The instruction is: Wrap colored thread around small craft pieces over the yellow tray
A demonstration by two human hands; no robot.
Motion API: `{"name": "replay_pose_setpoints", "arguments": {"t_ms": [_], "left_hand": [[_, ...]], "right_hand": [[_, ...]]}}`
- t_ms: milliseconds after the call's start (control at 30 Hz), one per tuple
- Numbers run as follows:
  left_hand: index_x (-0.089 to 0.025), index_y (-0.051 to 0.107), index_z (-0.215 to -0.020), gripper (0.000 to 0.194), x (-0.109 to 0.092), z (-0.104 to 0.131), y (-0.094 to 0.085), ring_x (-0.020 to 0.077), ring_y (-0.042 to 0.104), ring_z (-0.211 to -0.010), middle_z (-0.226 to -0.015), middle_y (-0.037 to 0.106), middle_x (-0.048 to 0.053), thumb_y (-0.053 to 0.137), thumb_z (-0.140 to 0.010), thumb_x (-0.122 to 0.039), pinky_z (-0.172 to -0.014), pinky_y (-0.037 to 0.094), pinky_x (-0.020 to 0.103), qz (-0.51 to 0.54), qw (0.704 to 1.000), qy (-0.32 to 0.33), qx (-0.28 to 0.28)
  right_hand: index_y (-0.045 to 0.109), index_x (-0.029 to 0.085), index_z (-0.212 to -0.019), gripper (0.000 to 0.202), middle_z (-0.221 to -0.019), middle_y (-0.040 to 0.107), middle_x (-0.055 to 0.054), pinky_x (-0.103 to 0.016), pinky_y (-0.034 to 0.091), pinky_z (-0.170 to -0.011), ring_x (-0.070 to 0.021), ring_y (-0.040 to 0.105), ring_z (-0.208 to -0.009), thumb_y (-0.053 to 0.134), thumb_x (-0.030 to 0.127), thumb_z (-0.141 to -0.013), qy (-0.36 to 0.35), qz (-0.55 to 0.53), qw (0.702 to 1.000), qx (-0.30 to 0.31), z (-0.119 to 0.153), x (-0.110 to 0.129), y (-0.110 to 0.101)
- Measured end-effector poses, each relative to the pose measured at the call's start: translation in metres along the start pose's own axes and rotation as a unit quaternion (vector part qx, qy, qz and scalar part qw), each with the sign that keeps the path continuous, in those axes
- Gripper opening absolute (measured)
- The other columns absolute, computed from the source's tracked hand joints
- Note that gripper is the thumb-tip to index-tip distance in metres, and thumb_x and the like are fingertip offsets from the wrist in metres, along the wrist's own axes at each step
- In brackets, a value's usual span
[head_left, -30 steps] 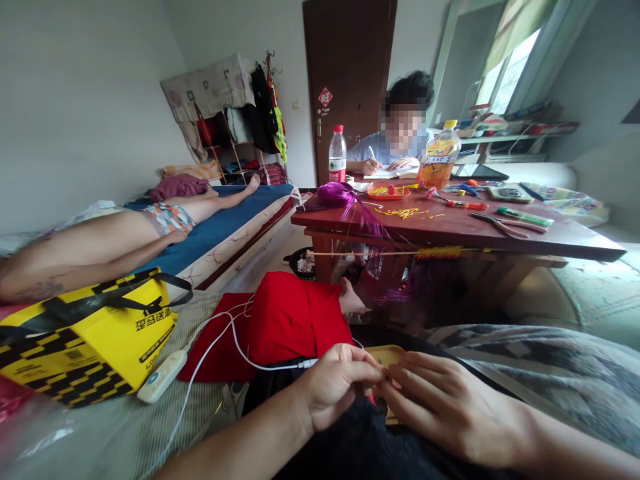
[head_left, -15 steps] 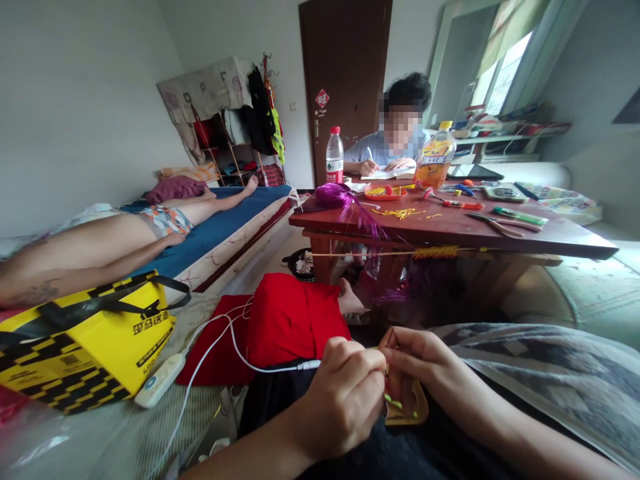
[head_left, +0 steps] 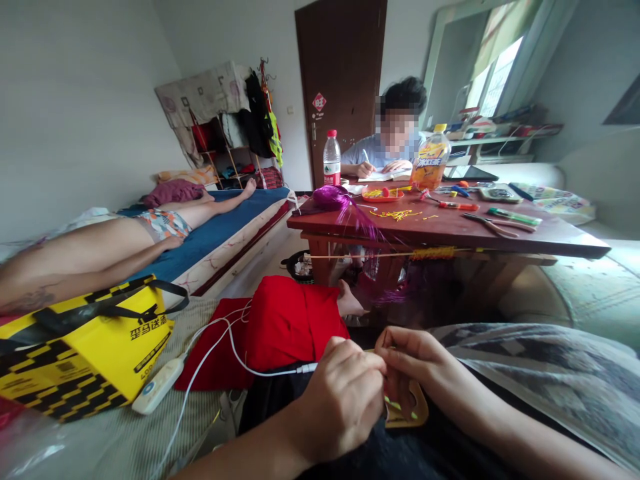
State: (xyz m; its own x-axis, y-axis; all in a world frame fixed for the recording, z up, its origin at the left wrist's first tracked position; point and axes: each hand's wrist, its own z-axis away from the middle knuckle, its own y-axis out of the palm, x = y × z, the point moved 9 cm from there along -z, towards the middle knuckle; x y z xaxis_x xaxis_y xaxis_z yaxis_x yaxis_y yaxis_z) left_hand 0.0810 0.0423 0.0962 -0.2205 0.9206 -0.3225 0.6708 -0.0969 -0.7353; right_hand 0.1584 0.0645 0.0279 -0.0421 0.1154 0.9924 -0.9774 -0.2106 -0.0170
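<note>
Yellow tray (head_left: 423,412) lies on my lap below my 2 hands: within 1 second my left hand (head_left: 345,390) has curled closed and my right hand (head_left: 417,353) has come to a fingertip pinch beside it, suggesting fine fingerwork, though I cannot tell what either grips.

- The left hand (head_left: 345,390), its fingers straighter a second ago, is now curled with its back turned up.
- The right hand (head_left: 417,353) has lifted from lying flat over the yellow tray (head_left: 423,402).
- The tray's lower right corner has come into sight.
</note>
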Motion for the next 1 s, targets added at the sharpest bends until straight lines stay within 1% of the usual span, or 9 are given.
{"name": "replay_pose_setpoints", "arguments": {"t_ms": [100,200,267,333,500,600,733,867,1000], "left_hand": [[-0.015,0.057,-0.063,0.013,0.044,0.004,0.021,0.0145,0.052,-0.062,-0.065,0.062,0.004,0.050,-0.074,-0.015,-0.061,0.039,0.027,0.256,0.927,-0.271,0.033],[-0.014,0.055,-0.056,0.011,0.062,0.023,0.053,0.0109,0.045,-0.050,-0.052,0.052,0.000,0.058,-0.062,-0.022,-0.052,0.036,0.024,0.472,0.753,-0.455,0.058],[-0.014,0.054,-0.054,0.012,0.062,0.028,0.064,0.0097,0.042,-0.047,-0.049,0.048,-0.002,0.061,-0.057,-0.024,-0.050,0.036,0.023,0.534,0.684,-0.492,0.068],[-0.014,0.054,-0.055,0.014,0.060,0.027,0.063,0.0110,0.045,-0.052,-0.053,0.050,0.000,0.061,-0.059,-0.025,-0.052,0.037,0.023,0.530,0.696,-0.479,0.069],[-0.015,0.059,-0.062,0.014,0.037,0.004,0.011,0.0150,0.050,-0.076,-0.082,0.054,0.006,0.053,-0.074,-0.012,-0.069,0.041,0.026,0.192,0.954,-0.229,-0.010],[-0.014,0.058,-0.069,0.018,0.005,0.003,-0.003,0.0154,0.048,-0.075,-0.085,0.056,0.007,0.045,-0.079,-0.007,-0.069,0.041,0.028,-0.007,0.999,-0.028,-0.042],[-0.013,0.058,-0.079,0.020,-0.018,0.007,0.001,0.0163,0.050,-0.073,-0.087,0.065,0.008,0.040,-0.081,-0.006,-0.071,0.038,0.031,-0.082,0.987,0.136,-0.016],[-0.015,0.060,-0.066,0.016,0.028,-0.003,0.012,0.0150,0.052,-0.065,-0.072,0.064,0.005,0.047,-0.076,-0.013,-0.065,0.038,0.029,0.178,0.969,-0.163,0.054],[-0.012,0.059,-0.055,0.010,0.057,0.027,0.057,0.0084,0.044,-0.049,-0.053,0.054,0.000,0.063,-0.056,-0.021,-0.052,0.033,0.021,0.527,0.693,-0.487,0.072]], "right_hand": [[0.047,0.017,-0.088,0.011,-0.059,0.060,0.001,-0.024,0.043,-0.047,-0.0119,0.054,-0.047,0.037,0.022,-0.089,-0.235,0.302,0.923,-0.030,0.019,0.045,0.001],[0.053,0.013,-0.092,0.019,-0.063,0.063,-0.004,-0.029,0.047,-0.057,-0.0150,0.057,-0.053,0.037,0.007,-0.086,-0.488,0.543,0.683,-0.013,0.057,0.069,0.031],[0.056,0.011,-0.094,0.024,-0.062,0.063,-0.005,-0.030,0.049,-0.059,-0.0160,0.058,-0.054,0.034,0.006,-0.087,-0.539,0.588,0.603,0.000,0.067,0.066,0.039],[0.057,0.011,-0.095,0.028,-0.062,0.063,-0.005,-0.029,0.048,-0.056,-0.0155,0.057,-0.054,0.029,0.009,-0.090,-0.517,0.564,0.644,0.004,0.061,0.066,0.035],[0.053,0.018,-0.075,0.028,-0.054,0.057,0.002,-0.020,0.041,-0.043,-0.0100,0.053,-0.044,0.038,0.035,-0.091,-0.167,0.266,0.948,-0.049,0.012,0.031,-0.005],[0.049,0.018,-0.069,0.038,-0.049,0.055,0.003,-0.020,0.039,-0.038,-0.0098,0.051,-0.038,0.047,0.053,-0.081,-0.013,0.028,0.999,-0.013,0.000,0.000,-0.002],[0.046,0.017,-0.064,0.041,-0.045,0.055,0.002,-0.018,0.033,-0.035,-0.0077,0.047,-0.034,0.050,0.056,-0.078,0.043,-0.074,0.996,0.030,-0.005,-0.010,0.005],[0.049,0.017,-0.083,0.022,-0.054,0.058,0.001,-0.021,0.040,-0.042,-0.0112,0.053,-0.044,0.041,0.036,-0.088,-0.087,0.138,0.987,0.005,0.006,0.020,-0.004],[0.055,0.014,-0.092,0.018,-0.064,0.062,-0.004,-0.029,0.048,-0.059,-0.0157,0.058,-0.057,0.040,0.009,-0.085,-0.477,0.511,0.715,0.012,0.058,0.077,0.031]]}}
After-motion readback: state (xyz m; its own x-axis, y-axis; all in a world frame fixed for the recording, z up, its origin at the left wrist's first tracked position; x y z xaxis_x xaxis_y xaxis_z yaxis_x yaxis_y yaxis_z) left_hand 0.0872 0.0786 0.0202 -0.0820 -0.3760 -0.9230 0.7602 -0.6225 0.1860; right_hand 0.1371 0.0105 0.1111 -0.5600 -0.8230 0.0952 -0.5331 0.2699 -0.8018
